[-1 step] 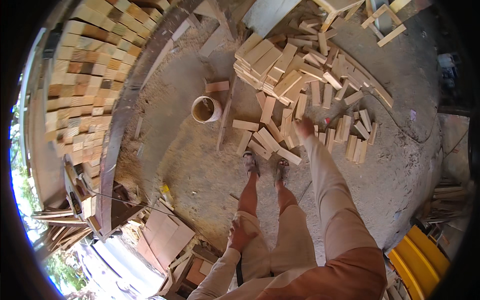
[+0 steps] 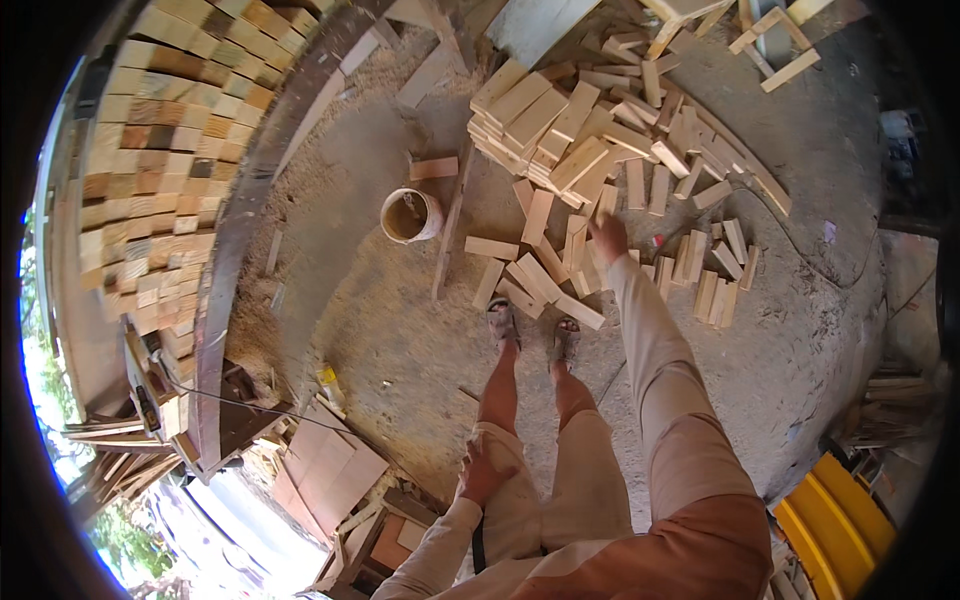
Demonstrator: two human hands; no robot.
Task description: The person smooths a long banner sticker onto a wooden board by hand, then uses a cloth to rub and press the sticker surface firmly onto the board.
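My right hand [image 2: 607,237] reaches down among pale wooden blocks on the floor, its fingers curled at the near end of one block [image 2: 607,200]. Whether that block is in its grip is hidden. Left of this hand stands another wooden block [image 2: 575,240], and several more lie loosely in front of my feet. Behind them rises a heap of stacked wooden blocks [image 2: 530,115]. My left hand [image 2: 484,472] rests on my left thigh, fingers apart, holding nothing.
A white bucket [image 2: 410,217] stands left of the blocks beside a long wooden strip [image 2: 452,230]. Stacked timber [image 2: 160,140] fills the far left. A cable [image 2: 800,265] runs along the floor at right. Yellow ridged panels [image 2: 835,525] lean at the lower right.
My right hand has moved slightly forward, now covering the near end of a block. My left hand stays on the thigh. The view has shifted slightly.
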